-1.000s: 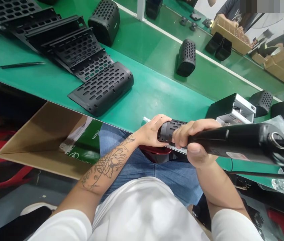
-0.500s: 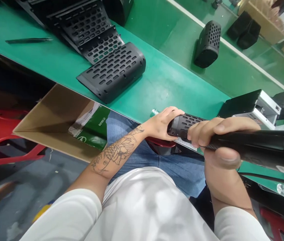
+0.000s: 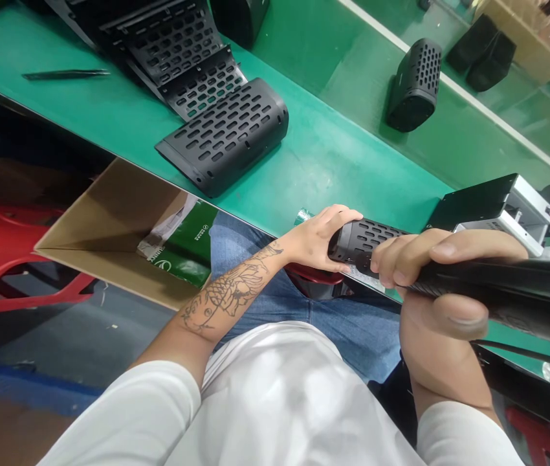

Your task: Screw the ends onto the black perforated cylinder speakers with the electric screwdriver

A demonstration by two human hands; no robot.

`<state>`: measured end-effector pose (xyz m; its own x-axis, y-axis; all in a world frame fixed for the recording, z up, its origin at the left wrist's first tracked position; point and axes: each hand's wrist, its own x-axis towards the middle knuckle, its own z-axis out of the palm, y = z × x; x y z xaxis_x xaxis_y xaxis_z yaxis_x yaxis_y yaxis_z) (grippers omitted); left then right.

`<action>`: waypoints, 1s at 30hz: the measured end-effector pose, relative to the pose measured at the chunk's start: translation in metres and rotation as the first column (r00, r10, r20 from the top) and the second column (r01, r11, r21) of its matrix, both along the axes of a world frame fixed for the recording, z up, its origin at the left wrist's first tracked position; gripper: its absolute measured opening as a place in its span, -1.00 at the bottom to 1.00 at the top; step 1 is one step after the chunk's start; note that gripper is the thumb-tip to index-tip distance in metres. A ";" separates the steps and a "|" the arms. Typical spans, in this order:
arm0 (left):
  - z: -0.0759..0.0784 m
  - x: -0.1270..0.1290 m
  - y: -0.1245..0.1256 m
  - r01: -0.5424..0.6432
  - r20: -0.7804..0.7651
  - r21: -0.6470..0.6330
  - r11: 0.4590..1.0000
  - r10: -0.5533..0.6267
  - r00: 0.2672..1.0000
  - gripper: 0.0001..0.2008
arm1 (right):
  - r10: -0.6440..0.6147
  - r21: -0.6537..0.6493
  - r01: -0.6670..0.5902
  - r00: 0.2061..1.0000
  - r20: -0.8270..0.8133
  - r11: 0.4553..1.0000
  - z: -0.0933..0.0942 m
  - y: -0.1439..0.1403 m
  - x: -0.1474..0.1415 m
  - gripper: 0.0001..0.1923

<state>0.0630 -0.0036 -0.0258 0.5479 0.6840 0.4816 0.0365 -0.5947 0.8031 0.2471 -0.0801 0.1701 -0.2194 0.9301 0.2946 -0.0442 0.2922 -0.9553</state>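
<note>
Since the earlier frame our view has dipped slightly while our left hand (image 3: 321, 243) still clamps the grille (image 3: 362, 241) at the bench (image 3: 323, 162) edge and our right hand (image 3: 425, 272) stays wrapped round the tool (image 3: 508, 288); we judge the grille light, stiff and best held by its solid end.

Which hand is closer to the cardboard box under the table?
Left. The left hand is just right of the cardboard box; the right hand is farther right, gripping the black tool.

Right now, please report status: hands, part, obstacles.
Left hand grips perforated black housing. Right hand grips black tool. Nothing blocking.
</note>
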 end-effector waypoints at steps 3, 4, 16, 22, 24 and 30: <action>0.002 -0.001 -0.001 -0.002 0.001 -0.003 1.000 0.002 1.000 0.19 | -0.033 0.119 0.039 0.998 -0.052 0.992 -0.002 0.002 -0.003 -0.62; 0.002 -0.001 -0.001 -0.005 0.006 -0.003 1.000 0.005 1.000 0.19 | -0.014 0.142 0.022 0.998 -0.057 0.990 -0.003 0.005 -0.004 -0.64; 0.000 0.001 0.000 -0.007 0.006 0.017 1.000 0.007 1.000 0.10 | 0.318 0.298 -0.285 0.946 -0.064 0.911 -0.030 0.035 0.000 -0.76; -0.003 0.002 0.000 -0.002 -0.072 -0.004 1.000 0.002 0.997 0.15 | 0.330 0.329 -0.287 0.940 -0.084 0.900 -0.040 0.028 0.002 -0.79; -0.004 0.001 0.000 0.005 -0.109 -0.018 1.000 -0.007 0.994 0.18 | 0.303 0.333 -0.258 0.949 -0.091 0.907 -0.044 0.025 0.000 -0.79; -0.013 0.001 0.001 -0.021 -0.185 -0.057 0.998 0.010 0.983 0.25 | 0.273 0.333 -0.241 0.961 -0.053 0.912 -0.050 0.017 -0.002 -0.83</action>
